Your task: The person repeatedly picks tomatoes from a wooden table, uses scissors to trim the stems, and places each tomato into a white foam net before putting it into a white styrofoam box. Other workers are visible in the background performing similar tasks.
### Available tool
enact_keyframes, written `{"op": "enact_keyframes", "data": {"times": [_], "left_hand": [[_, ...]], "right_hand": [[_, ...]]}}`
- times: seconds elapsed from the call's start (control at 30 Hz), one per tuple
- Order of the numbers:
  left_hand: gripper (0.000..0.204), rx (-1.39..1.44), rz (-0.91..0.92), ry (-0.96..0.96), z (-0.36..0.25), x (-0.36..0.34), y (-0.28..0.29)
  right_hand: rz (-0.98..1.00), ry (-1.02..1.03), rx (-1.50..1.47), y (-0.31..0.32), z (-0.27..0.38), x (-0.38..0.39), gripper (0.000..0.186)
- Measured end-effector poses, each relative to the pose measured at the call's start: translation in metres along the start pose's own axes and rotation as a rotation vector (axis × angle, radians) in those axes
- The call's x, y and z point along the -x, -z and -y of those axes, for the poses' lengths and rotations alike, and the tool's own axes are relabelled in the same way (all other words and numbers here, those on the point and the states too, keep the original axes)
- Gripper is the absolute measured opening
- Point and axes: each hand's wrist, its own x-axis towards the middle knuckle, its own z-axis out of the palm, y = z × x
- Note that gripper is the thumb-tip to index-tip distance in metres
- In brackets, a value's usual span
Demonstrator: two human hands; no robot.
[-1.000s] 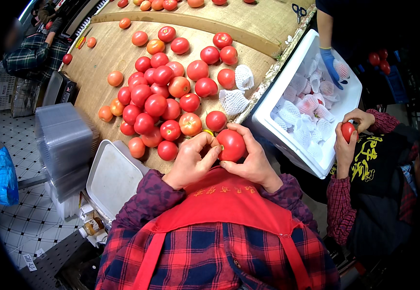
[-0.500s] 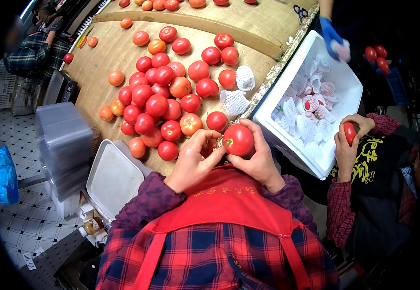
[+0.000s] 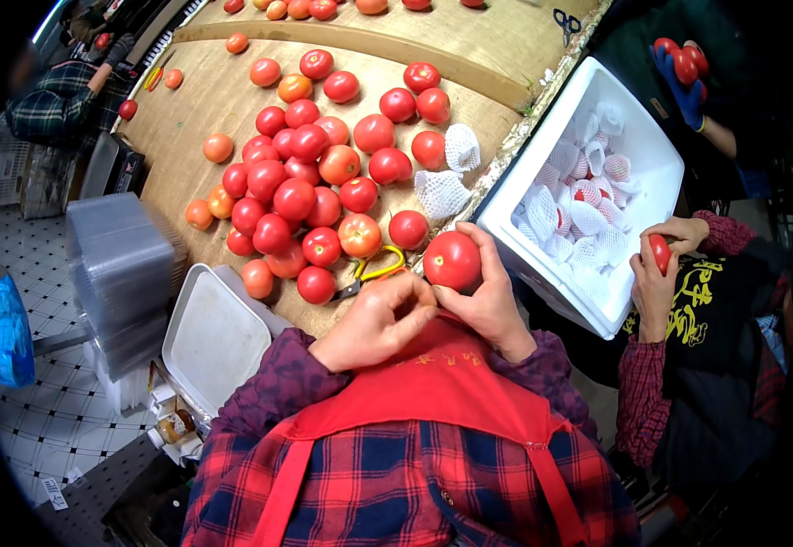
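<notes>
My right hand point(image 3: 487, 305) is closed round a large red tomato point(image 3: 451, 260), green stem end out of view. My left hand point(image 3: 378, 319) is just left of it, lower, fingertips pinched; whether anything is between them is hidden. Just beyond that hand, yellow-handled scissors point(image 3: 378, 264) lie on the wooden board point(image 3: 196, 100) beside a pile of red and orange-red tomatoes point(image 3: 296, 196). Two white foam net sleeves point(image 3: 442, 191) lie at the pile's right edge.
A white foam box point(image 3: 519, 219) of netted fruit stands right, beside co-workers' hands point(image 3: 652, 283) and blue-gloved hand point(image 3: 688, 105), both holding tomatoes. Grey tray point(image 3: 214, 337) and clear plastic stack point(image 3: 118, 273) are lower left. Dark scissors point(image 3: 568, 27) lie far back; another person point(image 3: 59, 109) works upper left.
My left hand has moved down off the tomato, uncovering the scissors. The tomato has turned and shifted right. The blue-gloved hand has gone from the box to tomatoes at the right.
</notes>
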Motion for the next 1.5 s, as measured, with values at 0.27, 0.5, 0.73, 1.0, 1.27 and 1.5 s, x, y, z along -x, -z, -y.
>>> {"op": "enact_keyframes", "data": {"times": [0.27, 0.5, 0.73, 1.0, 1.27, 1.5], "left_hand": [[0.042, -0.116, -0.287, -0.034, 0.012, -0.005, 0.003], [0.074, -0.086, -0.185, -0.076, 0.021, -0.001, 0.001], [0.069, 0.737, -0.474, 0.156, 0.043, 0.033, 0.052], [0.085, 1.03, -0.388, 0.009, 0.052, 0.052, 0.066], [0.082, 0.949, -0.494, 0.02, 0.053, 0.063, 0.082], [0.076, 0.166, -0.503, 0.178, 0.025, 0.053, 0.061]], "right_hand": [[0.192, -0.237, -0.656, 0.002, -0.003, 0.004, 0.074], [0.373, -0.375, -0.928, -0.009, -0.006, 0.003, 0.054], [0.369, -0.21, 0.064, -0.028, -0.035, -0.02, 0.031], [0.594, 0.344, 0.823, -0.103, -0.07, -0.036, 0.025], [0.907, 0.159, 0.891, -0.051, -0.04, -0.036, 0.031], [0.561, 0.24, 0.254, 0.025, 0.005, -0.015, 0.042]]}}
